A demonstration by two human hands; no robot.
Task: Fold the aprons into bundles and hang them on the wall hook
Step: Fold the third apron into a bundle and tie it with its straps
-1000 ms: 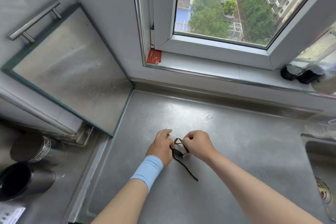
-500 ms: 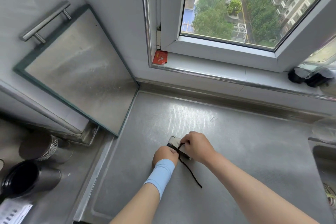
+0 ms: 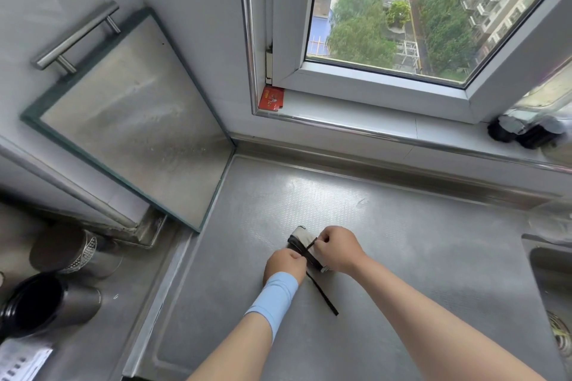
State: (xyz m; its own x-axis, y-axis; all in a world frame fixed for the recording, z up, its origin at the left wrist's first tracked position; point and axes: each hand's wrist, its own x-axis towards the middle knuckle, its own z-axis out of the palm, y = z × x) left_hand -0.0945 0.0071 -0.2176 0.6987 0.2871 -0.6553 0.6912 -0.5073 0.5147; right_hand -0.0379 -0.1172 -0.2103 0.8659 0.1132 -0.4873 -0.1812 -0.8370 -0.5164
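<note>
Right, nearest me a black strap (image 3: 325, 297) trails across the steel counter (image 3: 402, 257) toward 5 o'clock. The left hand (image 3: 286, 264) is clenched round that strap at the near side of the bundle (image 3: 301, 237). The right hand (image 3: 337, 249) pinches the strap over the top. The grey bundle lies flat between them, long axis 11 to 5 o'clock. Far off at 12, a red card (image 3: 272, 98) leans by the window (image 3: 387, 83).

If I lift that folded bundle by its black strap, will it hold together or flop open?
The bundle looks like soft folded cloth, so probably light and squashy. The strap trails limp on the counter, so it would likely dangle. No finished knot shows; it may unroll.
</note>
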